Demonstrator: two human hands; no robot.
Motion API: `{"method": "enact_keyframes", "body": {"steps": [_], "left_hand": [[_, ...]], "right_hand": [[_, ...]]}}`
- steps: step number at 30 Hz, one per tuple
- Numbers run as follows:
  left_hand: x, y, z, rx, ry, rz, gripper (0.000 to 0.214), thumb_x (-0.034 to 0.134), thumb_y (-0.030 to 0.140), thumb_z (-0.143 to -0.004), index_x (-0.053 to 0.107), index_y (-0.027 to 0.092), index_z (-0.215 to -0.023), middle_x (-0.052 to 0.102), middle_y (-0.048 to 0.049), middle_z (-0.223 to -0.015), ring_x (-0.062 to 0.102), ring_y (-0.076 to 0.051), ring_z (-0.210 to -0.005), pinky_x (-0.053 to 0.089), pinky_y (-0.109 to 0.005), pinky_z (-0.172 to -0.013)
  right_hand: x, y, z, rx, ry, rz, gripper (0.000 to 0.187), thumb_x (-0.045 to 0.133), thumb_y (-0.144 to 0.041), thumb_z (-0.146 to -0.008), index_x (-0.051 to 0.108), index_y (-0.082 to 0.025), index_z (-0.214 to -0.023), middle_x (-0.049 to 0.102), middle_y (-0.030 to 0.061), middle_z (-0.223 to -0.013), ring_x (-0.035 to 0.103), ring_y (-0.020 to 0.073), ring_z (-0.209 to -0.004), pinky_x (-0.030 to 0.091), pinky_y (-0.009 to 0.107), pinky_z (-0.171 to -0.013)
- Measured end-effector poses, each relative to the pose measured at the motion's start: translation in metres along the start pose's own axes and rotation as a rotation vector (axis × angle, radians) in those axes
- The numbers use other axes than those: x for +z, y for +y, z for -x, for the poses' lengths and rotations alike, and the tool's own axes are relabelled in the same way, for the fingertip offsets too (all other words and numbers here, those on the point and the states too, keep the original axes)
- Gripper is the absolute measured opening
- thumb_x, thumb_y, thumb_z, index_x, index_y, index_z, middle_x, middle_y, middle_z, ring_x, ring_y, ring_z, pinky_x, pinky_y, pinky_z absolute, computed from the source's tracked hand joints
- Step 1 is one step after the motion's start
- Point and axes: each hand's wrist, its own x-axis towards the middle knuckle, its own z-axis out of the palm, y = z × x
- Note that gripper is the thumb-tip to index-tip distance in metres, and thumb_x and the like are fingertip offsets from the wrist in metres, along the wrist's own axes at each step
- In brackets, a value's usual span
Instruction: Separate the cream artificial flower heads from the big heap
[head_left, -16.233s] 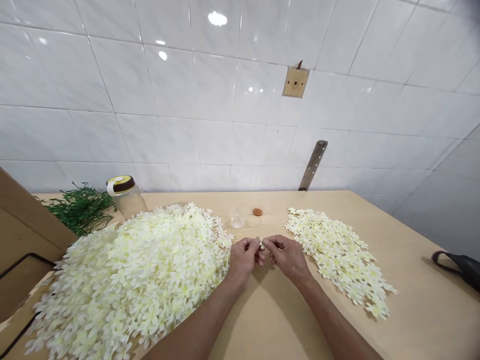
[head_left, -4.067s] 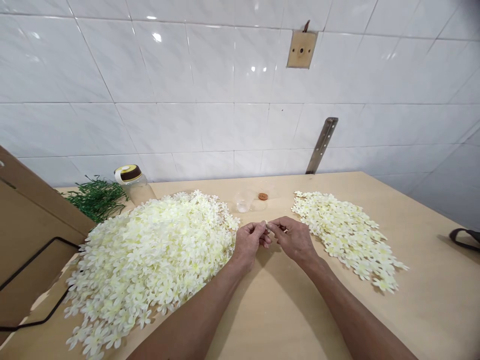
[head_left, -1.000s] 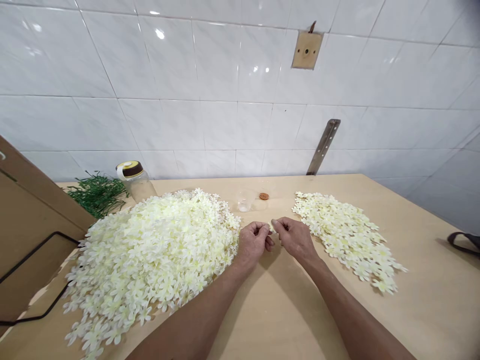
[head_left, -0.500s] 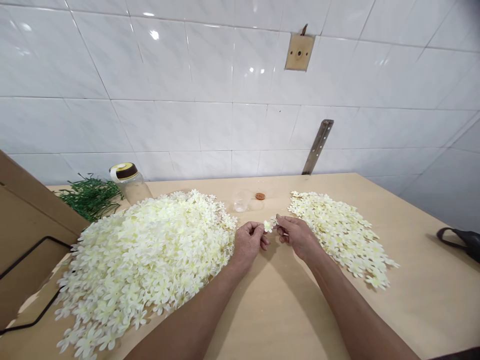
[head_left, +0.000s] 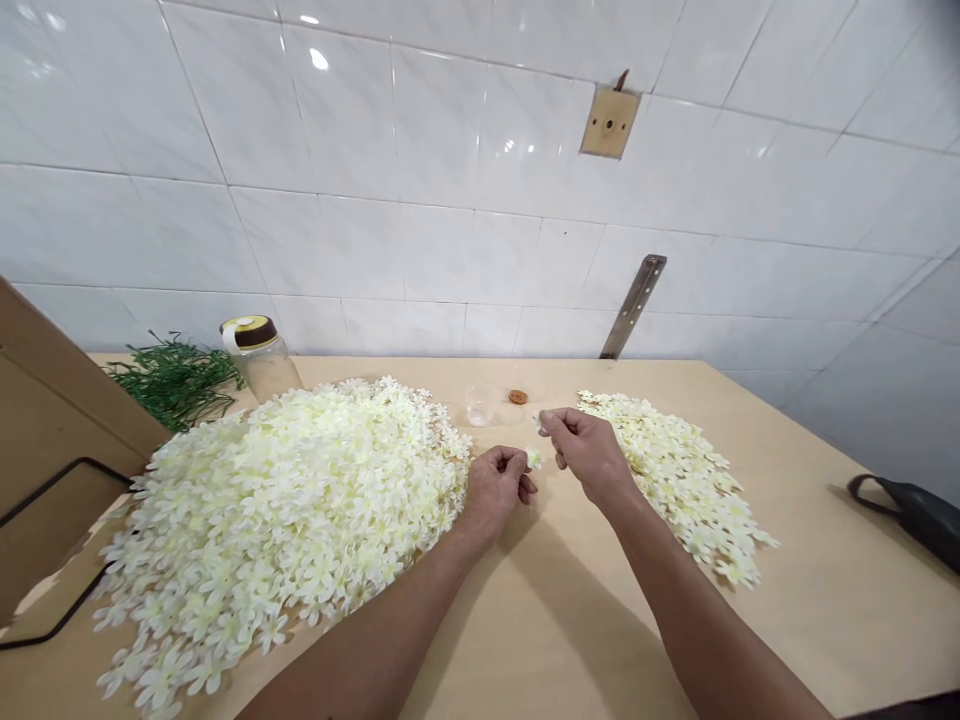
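My left hand (head_left: 498, 482) is closed in a pinch on a small cream artificial flower (head_left: 533, 458), whose petals stick out past the fingertips. Above and to the right of it, my right hand (head_left: 581, 445) pinches a small whitish piece (head_left: 538, 422), too small to make out fully but petal-like. The two hands are apart, over the table's middle. A big heap of cream artificial flowers (head_left: 300, 500) lies left of my left hand. Beyond my right hand spreads a flatter pile of the same flowers (head_left: 675, 470), partly hidden by my right wrist.
A clear round dish (head_left: 480, 412) and a small brown disc (head_left: 518, 397) lie beyond my hands. At the back left stand a clear bottle (head_left: 270, 372) and green artificial foliage (head_left: 176, 380). A cardboard box (head_left: 64, 450) borders the left; a black strapped object (head_left: 911, 510) lies right.
My right hand has moved up and away from my left hand, carrying the small whitish piece. My left hand keeps its flower in nearly the same place. The camera view has tilted slightly.
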Motion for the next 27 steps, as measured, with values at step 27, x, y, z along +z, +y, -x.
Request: {"method": "enact_keyframes", "body": {"steps": [27], "left_hand": [[0.0, -0.002, -0.002, -0.018, -0.006, 0.07, 0.023, 0.063, 0.035, -0.083, 0.062, 0.013, -0.076, 0.062, -0.0008, -0.052, 0.051, -0.008, -0.039, 0.044, -0.021, -0.044]], "right_hand": [[-0.006, 0.051, 0.014, -0.148, -0.076, 0.374, 0.038, 0.061, -0.058, -0.083, 0.077, -0.023, -0.084, 0.074, 0.007, -0.079, 0.066, 0.0223, -0.068, 0.049, 0.03, -0.058]]}}
